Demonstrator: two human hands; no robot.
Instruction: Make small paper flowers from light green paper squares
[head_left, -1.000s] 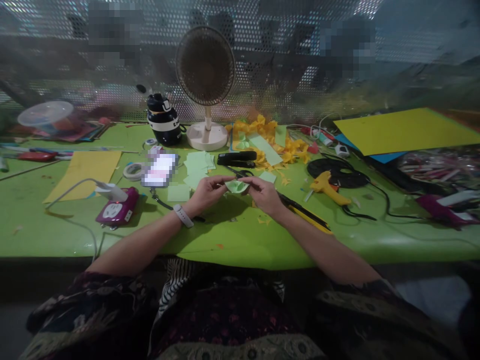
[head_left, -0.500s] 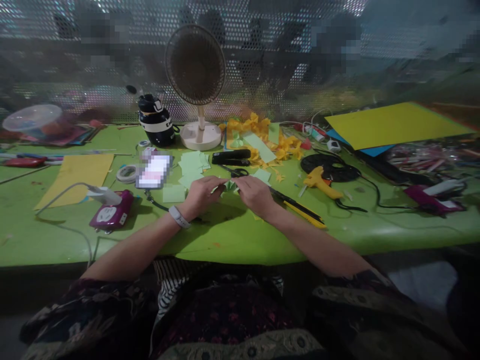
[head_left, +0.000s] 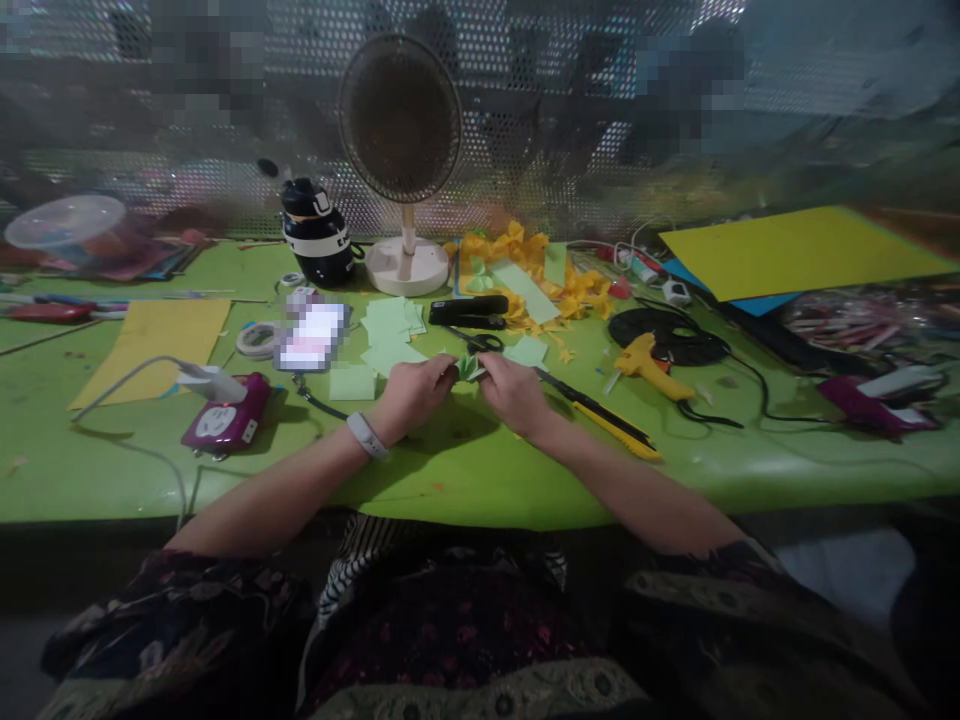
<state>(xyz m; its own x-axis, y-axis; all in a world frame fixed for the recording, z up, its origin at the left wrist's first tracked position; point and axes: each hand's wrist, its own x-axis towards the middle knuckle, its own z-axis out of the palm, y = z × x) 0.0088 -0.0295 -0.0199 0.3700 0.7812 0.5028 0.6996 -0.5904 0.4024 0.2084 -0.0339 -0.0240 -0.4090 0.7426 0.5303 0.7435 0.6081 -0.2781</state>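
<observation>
Between my two hands is a small folded piece of light green paper (head_left: 468, 368), its petal-like flaps standing up. My left hand (head_left: 417, 398) pinches its left side, fingers closed. On the other side my right hand (head_left: 514, 396) grips it between thumb and fingers. Just beyond the hands lie black scissors (head_left: 484, 341) and a black stapler (head_left: 469, 311). Pale green paper sheets (head_left: 390, 320) are stacked to the left, with a small green square (head_left: 352, 382) nearer my left hand. A yellow-and-black cutter knife (head_left: 611, 424) rests to the right of my right wrist.
A fan (head_left: 405, 265), a dark bottle (head_left: 321, 240) and yellow paper flowers (head_left: 525, 260) stand at the back. Leftward are a lit phone (head_left: 313, 337), a tape roll (head_left: 257, 340) and a purple power socket (head_left: 229, 420). A yellow glue gun (head_left: 651, 370) with cord lies right.
The green paper's flaps show more openly between my fingers, and my left fingers have curled in closer. The whole view has shifted slightly.
</observation>
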